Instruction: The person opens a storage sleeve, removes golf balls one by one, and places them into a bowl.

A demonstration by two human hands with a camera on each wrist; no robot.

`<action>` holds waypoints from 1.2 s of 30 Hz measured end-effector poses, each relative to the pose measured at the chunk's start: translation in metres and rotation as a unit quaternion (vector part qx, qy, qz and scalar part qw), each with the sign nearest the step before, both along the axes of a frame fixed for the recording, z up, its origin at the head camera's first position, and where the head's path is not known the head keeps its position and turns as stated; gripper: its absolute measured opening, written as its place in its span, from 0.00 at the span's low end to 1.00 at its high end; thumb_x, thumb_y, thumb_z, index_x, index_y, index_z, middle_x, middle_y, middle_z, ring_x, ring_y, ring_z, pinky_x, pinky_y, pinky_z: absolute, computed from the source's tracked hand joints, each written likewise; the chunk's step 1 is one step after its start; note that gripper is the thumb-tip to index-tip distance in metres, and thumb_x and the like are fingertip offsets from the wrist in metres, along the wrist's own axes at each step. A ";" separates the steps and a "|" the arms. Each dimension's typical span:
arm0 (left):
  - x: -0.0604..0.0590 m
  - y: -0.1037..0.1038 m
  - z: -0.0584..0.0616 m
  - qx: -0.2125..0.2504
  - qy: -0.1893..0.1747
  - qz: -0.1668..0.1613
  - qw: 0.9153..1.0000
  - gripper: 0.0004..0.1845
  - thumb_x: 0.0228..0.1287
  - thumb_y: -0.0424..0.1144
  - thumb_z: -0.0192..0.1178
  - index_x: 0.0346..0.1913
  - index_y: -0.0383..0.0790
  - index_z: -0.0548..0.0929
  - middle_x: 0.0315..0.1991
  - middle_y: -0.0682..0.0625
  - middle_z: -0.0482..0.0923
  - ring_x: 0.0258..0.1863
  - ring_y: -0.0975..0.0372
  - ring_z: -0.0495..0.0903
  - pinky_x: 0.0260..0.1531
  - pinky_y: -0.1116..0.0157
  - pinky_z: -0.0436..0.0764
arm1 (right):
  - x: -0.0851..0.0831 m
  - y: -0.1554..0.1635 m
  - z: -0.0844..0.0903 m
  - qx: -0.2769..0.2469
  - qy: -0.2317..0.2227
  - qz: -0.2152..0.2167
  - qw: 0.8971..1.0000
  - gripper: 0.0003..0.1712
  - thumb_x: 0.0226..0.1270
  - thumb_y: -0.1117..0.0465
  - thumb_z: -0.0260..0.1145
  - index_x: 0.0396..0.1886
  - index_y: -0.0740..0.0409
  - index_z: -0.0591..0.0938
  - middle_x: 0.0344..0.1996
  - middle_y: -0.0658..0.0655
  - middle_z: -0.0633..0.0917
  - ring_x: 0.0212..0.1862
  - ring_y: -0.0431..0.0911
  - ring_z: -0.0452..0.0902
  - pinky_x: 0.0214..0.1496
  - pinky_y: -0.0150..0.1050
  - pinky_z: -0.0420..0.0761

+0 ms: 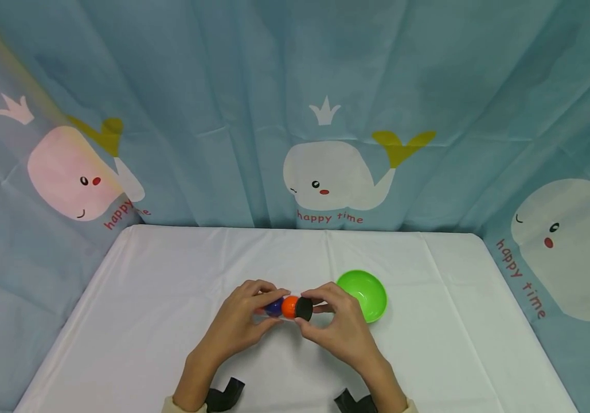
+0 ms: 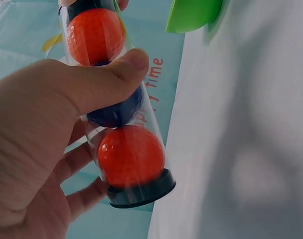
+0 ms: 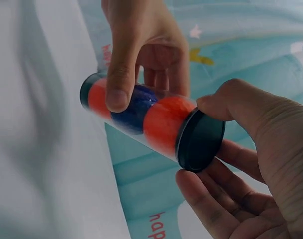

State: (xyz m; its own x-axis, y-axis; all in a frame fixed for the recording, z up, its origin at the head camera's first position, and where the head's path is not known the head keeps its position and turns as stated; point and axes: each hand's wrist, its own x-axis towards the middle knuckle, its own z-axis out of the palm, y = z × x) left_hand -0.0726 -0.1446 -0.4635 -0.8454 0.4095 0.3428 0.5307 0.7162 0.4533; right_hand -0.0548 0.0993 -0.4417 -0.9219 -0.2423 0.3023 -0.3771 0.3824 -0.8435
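Clear ball tube (image 3: 141,117) between both hands (image 1: 295,321)

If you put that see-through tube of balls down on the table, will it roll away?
Probably, if laid on its side: the clear tube is round, with round black caps. Stood on a flat cap it looks tall and narrow, so it might tip. The three balls fill it snugly, so they likely won't rattle much.

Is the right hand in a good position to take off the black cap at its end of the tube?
Probably yes. The right hand already has thumb and fingers around the black cap, the left hand holds the tube, and nothing blocks it.
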 end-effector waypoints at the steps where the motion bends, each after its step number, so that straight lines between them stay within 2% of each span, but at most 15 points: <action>1: 0.000 0.000 0.000 -0.003 -0.005 0.003 1.000 0.31 0.50 0.44 0.85 0.60 0.61 0.89 0.51 0.58 0.85 0.53 0.62 0.81 0.52 0.56 0.86 | 0.000 0.001 0.001 0.000 0.004 -0.004 1.000 0.22 0.52 0.64 0.85 0.48 0.49 0.89 0.43 0.46 0.87 0.46 0.39 0.87 0.46 0.39 0.92; 6: 0.004 -0.004 0.007 0.012 -0.029 0.020 0.999 0.29 0.54 0.46 0.83 0.61 0.61 0.88 0.54 0.59 0.85 0.56 0.63 0.83 0.55 0.56 0.88 | 0.000 0.006 0.006 -0.008 0.015 -0.015 1.000 0.24 0.51 0.66 0.86 0.48 0.49 0.89 0.45 0.45 0.88 0.46 0.40 0.88 0.45 0.36 0.91; 9: 0.006 -0.004 0.013 0.040 -0.039 0.015 0.998 0.30 0.55 0.47 0.82 0.63 0.62 0.87 0.56 0.60 0.85 0.58 0.64 0.84 0.55 0.57 0.89 | 0.002 0.009 0.010 -0.023 0.017 -0.012 1.000 0.23 0.54 0.65 0.84 0.50 0.47 0.89 0.46 0.44 0.88 0.48 0.40 0.87 0.46 0.33 0.90; 12: 0.006 -0.003 0.015 0.053 -0.039 0.009 0.998 0.30 0.55 0.48 0.82 0.63 0.63 0.86 0.56 0.61 0.85 0.57 0.65 0.85 0.55 0.57 0.89 | 0.003 0.011 0.014 -0.040 0.020 -0.008 0.999 0.22 0.58 0.63 0.83 0.52 0.50 0.88 0.47 0.47 0.87 0.50 0.41 0.87 0.46 0.35 0.91; 17: 0.005 -0.004 0.014 0.063 -0.047 0.010 0.997 0.31 0.54 0.48 0.82 0.64 0.63 0.86 0.56 0.63 0.85 0.56 0.67 0.85 0.55 0.58 0.89 | 0.004 0.013 0.015 -0.054 0.022 0.003 0.998 0.22 0.62 0.62 0.81 0.55 0.50 0.87 0.49 0.51 0.87 0.52 0.42 0.87 0.48 0.42 0.92; 23: 0.001 -0.010 0.010 0.090 -0.049 0.003 0.995 0.34 0.54 0.46 0.83 0.66 0.63 0.85 0.56 0.65 0.85 0.57 0.67 0.84 0.58 0.57 0.88 | 0.002 0.013 0.012 -0.060 0.020 0.012 0.998 0.22 0.64 0.61 0.80 0.58 0.47 0.86 0.52 0.52 0.86 0.54 0.43 0.87 0.50 0.42 0.92; 31: -0.002 -0.017 0.008 0.117 -0.064 -0.001 0.991 0.35 0.54 0.45 0.83 0.66 0.62 0.84 0.56 0.64 0.86 0.57 0.67 0.86 0.59 0.55 0.87 | 0.000 0.012 0.006 -0.060 -0.012 0.013 0.998 0.23 0.65 0.60 0.80 0.59 0.45 0.85 0.51 0.50 0.86 0.53 0.43 0.88 0.52 0.38 0.91; 36: -0.003 -0.022 0.007 0.134 -0.067 -0.007 0.989 0.35 0.55 0.45 0.83 0.67 0.63 0.83 0.56 0.64 0.86 0.55 0.69 0.86 0.57 0.58 0.88 | -0.001 0.009 0.000 -0.049 -0.030 0.010 0.998 0.23 0.66 0.59 0.79 0.59 0.44 0.85 0.52 0.48 0.86 0.53 0.43 0.87 0.53 0.36 0.90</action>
State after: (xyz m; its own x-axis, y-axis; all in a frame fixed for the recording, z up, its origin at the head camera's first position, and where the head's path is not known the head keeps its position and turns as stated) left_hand -0.0754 -0.1663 -0.4569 -0.8859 0.3304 0.3256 0.4613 0.5544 0.6927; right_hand -0.0562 0.1088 -0.4419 -0.9343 -0.2329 0.2698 -0.3316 0.2907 -0.8975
